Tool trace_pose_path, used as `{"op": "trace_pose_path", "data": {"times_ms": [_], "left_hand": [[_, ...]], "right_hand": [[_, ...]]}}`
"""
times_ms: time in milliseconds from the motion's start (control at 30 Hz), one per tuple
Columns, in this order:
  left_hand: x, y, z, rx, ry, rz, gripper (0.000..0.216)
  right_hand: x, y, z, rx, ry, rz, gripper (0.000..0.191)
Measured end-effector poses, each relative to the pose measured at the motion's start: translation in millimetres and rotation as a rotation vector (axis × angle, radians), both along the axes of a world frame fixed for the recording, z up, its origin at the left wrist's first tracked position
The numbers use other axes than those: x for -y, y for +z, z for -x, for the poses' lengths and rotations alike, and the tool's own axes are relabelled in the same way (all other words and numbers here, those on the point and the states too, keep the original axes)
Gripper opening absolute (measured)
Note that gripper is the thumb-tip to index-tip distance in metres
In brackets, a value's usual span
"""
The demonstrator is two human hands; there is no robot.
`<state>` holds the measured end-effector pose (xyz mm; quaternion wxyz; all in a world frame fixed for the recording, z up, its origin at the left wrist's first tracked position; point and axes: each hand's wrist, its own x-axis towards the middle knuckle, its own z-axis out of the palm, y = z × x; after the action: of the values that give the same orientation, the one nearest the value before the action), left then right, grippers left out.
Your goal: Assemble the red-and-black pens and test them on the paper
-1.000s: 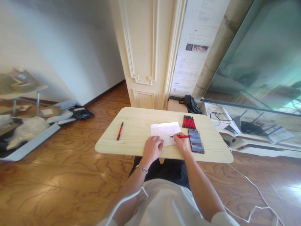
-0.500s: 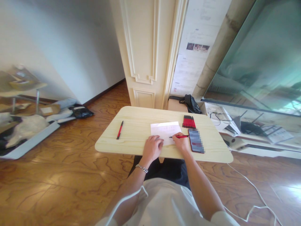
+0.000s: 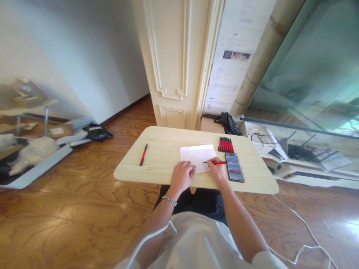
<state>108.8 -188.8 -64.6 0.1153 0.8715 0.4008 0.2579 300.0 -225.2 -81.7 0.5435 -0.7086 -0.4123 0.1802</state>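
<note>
My right hand (image 3: 217,170) is closed around a red and black pen (image 3: 220,162), its dark tip pointing left over the sheet of paper (image 3: 193,153). Faint marks show on the paper; they are too small to read. My left hand (image 3: 183,172) lies on the sheet's lower left part, fingers stretched out and holding nothing. Right of my right hand is a phone (image 3: 233,168) with a blurred screen. Beyond the phone lies a row of several red and black pens (image 3: 226,145). One separate pen (image 3: 143,154) rests far to the left.
Everything lies on a small pale wooden table (image 3: 162,138) with rounded corners. Behind it are a cream panelled door (image 3: 171,74) and a black bag (image 3: 231,124). A white cable (image 3: 297,216) runs along the floor at right. A box of items (image 3: 36,168) sits at left.
The pen in my right hand has shifted very slightly to the right. My left hand stays in place on the paper.
</note>
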Motion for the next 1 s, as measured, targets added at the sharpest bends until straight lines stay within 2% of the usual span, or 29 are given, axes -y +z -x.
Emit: {"op": "trace_pose_path", "data": {"times_ms": [233, 467, 1000], "left_hand": [[-0.3, -1.7, -0.5, 0.003, 0.004, 0.015, 0.022], [-1.1, -2.9, -0.7, 0.014, 0.005, 0.002, 0.022], [-1.6, -4.4, 0.0, 0.050, -0.001, -0.016, 0.021]], "right_hand": [[3.5, -1.8, -0.8, 0.016, 0.069, -0.015, 0.018], [0.9, -4.1, 0.3, 0.046, 0.049, -0.001, 0.017], [1.8, 3.6, 3.2, 0.076, 0.058, 0.033, 0.012]]}}
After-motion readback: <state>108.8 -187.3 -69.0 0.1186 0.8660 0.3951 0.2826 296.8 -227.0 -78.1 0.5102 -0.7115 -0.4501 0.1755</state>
